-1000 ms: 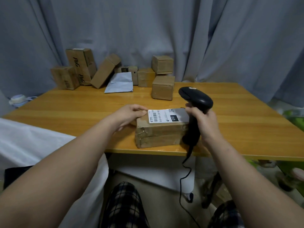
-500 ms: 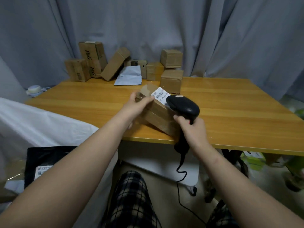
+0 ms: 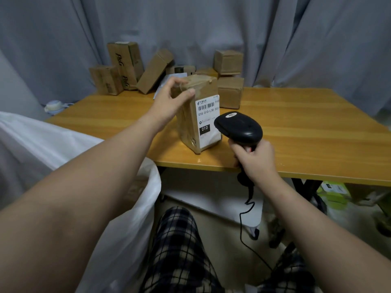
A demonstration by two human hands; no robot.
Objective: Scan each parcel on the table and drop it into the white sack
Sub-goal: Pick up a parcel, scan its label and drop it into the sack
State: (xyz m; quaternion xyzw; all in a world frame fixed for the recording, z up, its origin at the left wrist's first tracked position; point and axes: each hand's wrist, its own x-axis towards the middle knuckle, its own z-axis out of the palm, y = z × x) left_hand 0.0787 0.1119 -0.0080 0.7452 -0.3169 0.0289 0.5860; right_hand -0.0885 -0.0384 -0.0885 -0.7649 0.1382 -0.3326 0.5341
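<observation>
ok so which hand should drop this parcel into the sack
Left. The left hand grips the parcel by its top, and the white sack sits on that side; the right hand holds the scanner.

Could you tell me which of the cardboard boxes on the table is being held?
The box standing on end near the front edge, white label facing us; the left hand grips its top. The other boxes sit untouched at the back.

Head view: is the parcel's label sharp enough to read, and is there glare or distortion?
Head view: the label on the parcel is sharp, large 010 legible, fine print too small; no glare there, only faint sheen on the scanner; head view edges: wide-angle stretch enlarges the forearms.
</observation>
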